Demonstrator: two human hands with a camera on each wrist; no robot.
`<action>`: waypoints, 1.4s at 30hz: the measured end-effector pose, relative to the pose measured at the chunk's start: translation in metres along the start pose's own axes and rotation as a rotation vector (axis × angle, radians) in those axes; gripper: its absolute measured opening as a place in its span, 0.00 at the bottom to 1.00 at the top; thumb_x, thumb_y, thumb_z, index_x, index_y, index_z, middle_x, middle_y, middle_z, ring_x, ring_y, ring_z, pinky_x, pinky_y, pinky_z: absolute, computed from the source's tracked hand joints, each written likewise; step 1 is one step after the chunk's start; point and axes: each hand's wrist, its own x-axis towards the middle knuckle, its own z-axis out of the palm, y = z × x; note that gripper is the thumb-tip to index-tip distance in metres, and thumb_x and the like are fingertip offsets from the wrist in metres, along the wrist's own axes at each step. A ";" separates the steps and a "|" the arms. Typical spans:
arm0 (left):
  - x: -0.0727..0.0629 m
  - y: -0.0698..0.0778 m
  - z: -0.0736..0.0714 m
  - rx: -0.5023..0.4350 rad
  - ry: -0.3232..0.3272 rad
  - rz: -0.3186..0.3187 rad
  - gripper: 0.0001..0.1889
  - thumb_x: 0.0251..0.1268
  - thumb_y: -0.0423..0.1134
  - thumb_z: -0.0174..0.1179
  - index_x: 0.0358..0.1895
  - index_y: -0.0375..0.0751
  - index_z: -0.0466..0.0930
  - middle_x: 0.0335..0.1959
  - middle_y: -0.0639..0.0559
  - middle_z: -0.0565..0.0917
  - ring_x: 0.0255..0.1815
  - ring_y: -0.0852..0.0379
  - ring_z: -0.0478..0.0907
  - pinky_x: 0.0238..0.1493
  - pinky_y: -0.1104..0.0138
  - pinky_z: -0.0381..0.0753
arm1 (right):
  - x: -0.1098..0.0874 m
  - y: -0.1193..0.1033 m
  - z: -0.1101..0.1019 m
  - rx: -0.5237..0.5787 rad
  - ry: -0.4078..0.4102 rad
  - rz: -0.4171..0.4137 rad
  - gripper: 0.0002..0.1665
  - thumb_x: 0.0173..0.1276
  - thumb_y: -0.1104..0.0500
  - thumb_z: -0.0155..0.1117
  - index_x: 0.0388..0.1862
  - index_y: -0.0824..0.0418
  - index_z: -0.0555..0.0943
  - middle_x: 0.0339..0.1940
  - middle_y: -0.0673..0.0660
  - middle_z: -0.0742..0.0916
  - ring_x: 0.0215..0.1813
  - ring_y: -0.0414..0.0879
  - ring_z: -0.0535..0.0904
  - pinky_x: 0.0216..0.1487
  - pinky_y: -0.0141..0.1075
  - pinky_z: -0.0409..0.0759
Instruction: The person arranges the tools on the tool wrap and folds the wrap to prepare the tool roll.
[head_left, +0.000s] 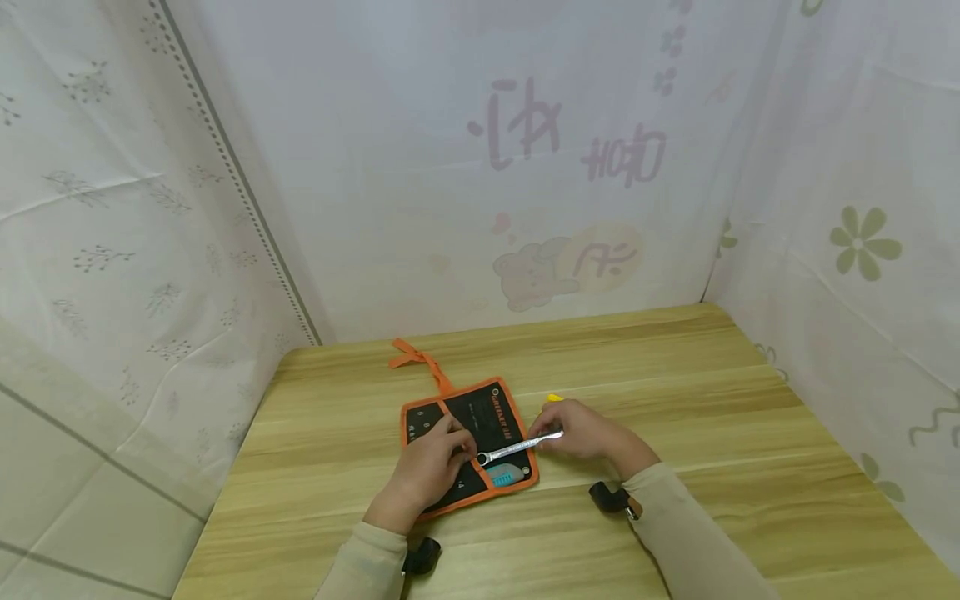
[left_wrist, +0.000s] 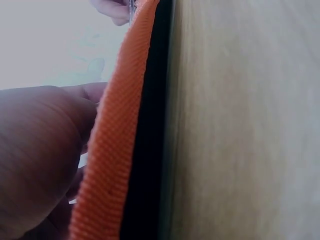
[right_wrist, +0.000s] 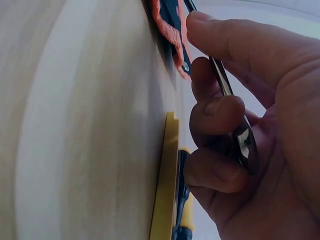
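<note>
Pale printed cloth [head_left: 375, 167] hangs on the far side and down both flanks, and before it we have a wood-grained table [head_left: 675, 375]. Centre stage, slightly left, lies the black, orange-edged pouch [head_left: 486, 414], its knotted orange tie [head_left: 435, 371] trailing off to the far left. And look at the wrench [head_left: 517, 448]! We see it slanting across the pouch's right part, ring end to the left, right at the orange pocket band [head_left: 485, 477]. Our right hand [head_left: 588, 429] has the other end, thumb and forefinger pinching the shaft, remaining fingers curled round it. Over on the left, the left hand [head_left: 438, 462] is at the band, fingers bent, tips beside that ring; the orange binding [left_wrist: 110, 140] blocks our closer view, so we can't tell whether they pinch the fabric. That hand also covers some of the numbered pockets. Just on the near side of the wrench we spot a grey-and-turquoise tool [head_left: 507, 476], partly tucked behind the band. Beyond the right hand, and partly hidden by it, sits something yellow [head_left: 555, 398]; what it is, we can't say.
</note>
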 end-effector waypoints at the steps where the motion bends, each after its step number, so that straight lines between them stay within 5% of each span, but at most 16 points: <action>1: 0.000 0.000 0.000 0.002 0.001 0.002 0.07 0.71 0.39 0.70 0.38 0.59 0.82 0.45 0.61 0.74 0.26 0.67 0.68 0.27 0.70 0.72 | 0.000 -0.002 0.000 -0.005 0.001 -0.005 0.12 0.68 0.64 0.76 0.42 0.45 0.92 0.37 0.41 0.84 0.44 0.39 0.81 0.47 0.37 0.83; 15: 0.001 0.003 0.001 -0.004 0.016 0.040 0.08 0.71 0.38 0.70 0.38 0.58 0.82 0.43 0.60 0.74 0.25 0.66 0.67 0.26 0.70 0.72 | 0.013 -0.014 0.022 -0.038 -0.061 -0.024 0.07 0.74 0.56 0.72 0.45 0.41 0.89 0.47 0.39 0.85 0.47 0.38 0.79 0.49 0.37 0.80; 22: 0.000 0.002 0.001 -0.010 0.005 0.025 0.08 0.72 0.38 0.69 0.38 0.58 0.82 0.42 0.60 0.74 0.24 0.67 0.66 0.24 0.71 0.71 | 0.009 -0.019 0.018 -0.137 0.011 0.051 0.12 0.68 0.62 0.77 0.36 0.45 0.84 0.37 0.41 0.82 0.40 0.38 0.77 0.42 0.36 0.80; 31: 0.000 0.001 0.001 -0.018 0.015 0.042 0.08 0.71 0.37 0.70 0.38 0.57 0.82 0.42 0.60 0.74 0.24 0.67 0.66 0.24 0.71 0.70 | 0.004 -0.013 0.006 -0.286 0.106 0.111 0.16 0.58 0.47 0.85 0.27 0.39 0.81 0.27 0.37 0.81 0.32 0.38 0.74 0.34 0.36 0.76; 42: 0.001 0.001 0.001 -0.028 0.007 0.013 0.08 0.72 0.38 0.70 0.38 0.58 0.81 0.42 0.59 0.74 0.24 0.67 0.66 0.24 0.70 0.70 | -0.006 -0.009 -0.013 -0.084 0.021 0.082 0.17 0.60 0.72 0.77 0.45 0.55 0.91 0.39 0.49 0.83 0.34 0.41 0.78 0.34 0.33 0.81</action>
